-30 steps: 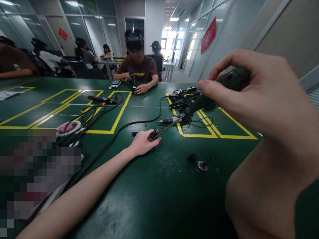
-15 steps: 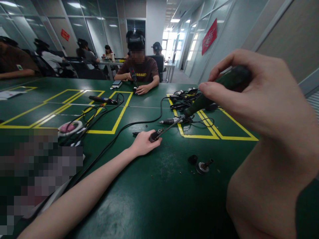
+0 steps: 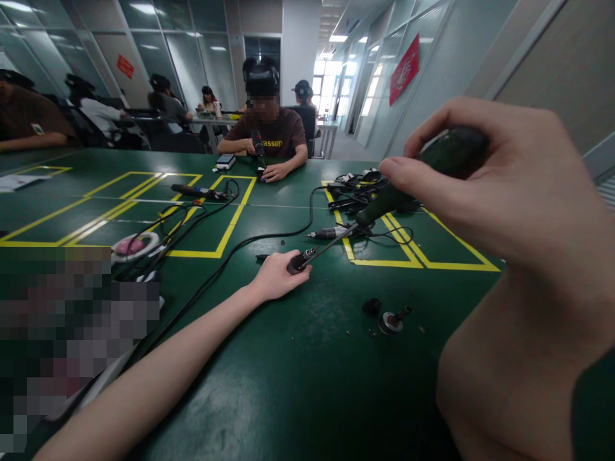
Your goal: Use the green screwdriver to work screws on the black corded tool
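The left hand is around a tool part over the worktop; a screwdriver slants from the right hand down leftward to it, seemingly touching. Nearer and rightward, a cap lies beside a shafted part. Beyond, a rotary tool lies before heaped cables. A co-worker sits across the worktop.

larger red poster, right | person seated opposite | yellow tape
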A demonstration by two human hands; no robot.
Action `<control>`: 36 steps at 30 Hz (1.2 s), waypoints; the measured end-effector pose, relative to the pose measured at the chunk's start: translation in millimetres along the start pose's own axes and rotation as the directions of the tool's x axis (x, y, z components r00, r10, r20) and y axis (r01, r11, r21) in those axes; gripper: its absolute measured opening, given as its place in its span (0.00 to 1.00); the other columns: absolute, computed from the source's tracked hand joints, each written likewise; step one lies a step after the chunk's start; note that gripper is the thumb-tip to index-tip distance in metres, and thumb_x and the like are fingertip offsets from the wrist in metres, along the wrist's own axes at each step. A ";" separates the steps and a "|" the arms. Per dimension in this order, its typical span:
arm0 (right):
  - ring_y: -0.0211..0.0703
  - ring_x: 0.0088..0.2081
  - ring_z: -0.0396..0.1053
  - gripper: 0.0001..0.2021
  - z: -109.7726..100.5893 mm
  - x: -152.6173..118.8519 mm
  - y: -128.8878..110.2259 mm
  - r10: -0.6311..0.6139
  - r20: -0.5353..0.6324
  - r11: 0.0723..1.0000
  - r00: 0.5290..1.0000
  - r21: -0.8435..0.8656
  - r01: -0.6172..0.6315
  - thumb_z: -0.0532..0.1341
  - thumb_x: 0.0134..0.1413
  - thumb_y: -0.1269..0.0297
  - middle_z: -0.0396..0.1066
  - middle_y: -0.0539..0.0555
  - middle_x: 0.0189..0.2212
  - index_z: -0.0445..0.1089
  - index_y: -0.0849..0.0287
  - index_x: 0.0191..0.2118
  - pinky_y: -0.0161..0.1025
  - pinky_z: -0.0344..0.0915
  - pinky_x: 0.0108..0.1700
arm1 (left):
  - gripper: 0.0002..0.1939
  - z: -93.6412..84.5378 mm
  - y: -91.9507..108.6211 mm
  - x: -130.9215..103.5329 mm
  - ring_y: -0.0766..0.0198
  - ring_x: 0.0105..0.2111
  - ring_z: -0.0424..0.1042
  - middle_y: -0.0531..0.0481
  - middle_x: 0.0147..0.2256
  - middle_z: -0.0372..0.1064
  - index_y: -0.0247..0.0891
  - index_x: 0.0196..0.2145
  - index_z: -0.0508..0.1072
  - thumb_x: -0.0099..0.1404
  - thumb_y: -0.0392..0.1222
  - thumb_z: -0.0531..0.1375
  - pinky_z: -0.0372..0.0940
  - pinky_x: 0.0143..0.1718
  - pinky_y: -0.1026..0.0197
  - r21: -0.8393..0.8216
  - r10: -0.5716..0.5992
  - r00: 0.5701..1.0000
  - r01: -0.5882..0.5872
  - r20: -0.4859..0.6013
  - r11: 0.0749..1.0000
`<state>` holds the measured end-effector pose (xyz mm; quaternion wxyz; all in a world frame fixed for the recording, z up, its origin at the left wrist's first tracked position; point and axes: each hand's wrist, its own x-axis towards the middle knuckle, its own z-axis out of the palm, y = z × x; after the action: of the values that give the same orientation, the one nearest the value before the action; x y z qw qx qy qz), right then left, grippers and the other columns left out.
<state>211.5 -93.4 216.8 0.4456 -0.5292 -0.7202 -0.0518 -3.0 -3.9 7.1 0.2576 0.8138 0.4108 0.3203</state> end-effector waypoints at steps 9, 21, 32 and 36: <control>0.40 0.26 0.61 0.17 -2.1 1.3 -0.9 -0.011 0.010 1.000 1.000 -0.014 0.011 0.65 0.53 0.44 0.63 0.48 0.23 0.68 0.53 0.26 0.42 0.57 0.28 | 0.17 0.5 0.0 0.7 0.67 0.23 0.58 0.57 0.20 0.57 0.41 0.23 0.59 0.64 0.44 0.62 0.51 0.29 0.63 0.010 0.008 1.000 -0.008 0.001 1.000; 0.40 0.28 0.62 0.09 -4.4 2.5 0.2 0.011 0.014 1.000 1.000 -0.014 -0.011 0.65 0.41 0.57 0.67 0.49 0.26 0.69 0.52 0.30 0.42 0.60 0.31 | 0.17 -0.6 -0.2 0.8 0.67 0.23 0.56 0.57 0.20 0.57 0.42 0.23 0.58 0.64 0.45 0.61 0.52 0.29 0.62 0.002 0.005 1.000 -0.005 0.014 1.000; 0.38 0.28 0.64 0.08 0.3 -0.6 0.3 -0.002 -0.014 1.000 1.000 0.001 0.002 0.65 0.48 0.57 0.68 0.48 0.27 0.69 0.53 0.31 0.39 0.58 0.30 | 0.16 0.4 -2.8 0.4 0.67 0.23 0.58 0.57 0.21 0.59 0.41 0.24 0.61 0.64 0.44 0.62 0.52 0.29 0.63 0.014 0.017 1.000 -0.017 0.006 1.000; 0.35 0.28 0.62 0.07 4.2 0.7 1.1 -0.008 -0.075 0.998 0.997 -0.055 0.004 0.66 0.49 0.61 0.69 0.47 0.28 0.69 0.54 0.32 0.38 0.58 0.31 | 0.16 0.6 -3.3 0.5 0.68 0.23 0.57 0.58 0.20 0.58 0.41 0.23 0.61 0.65 0.43 0.62 0.51 0.29 0.63 0.019 0.022 1.000 -0.022 -0.001 1.000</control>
<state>209.9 -90.2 214.4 0.4574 -0.5366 -0.7030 -0.0928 -4.0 -1.8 4.7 0.2463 0.8205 0.4048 0.3196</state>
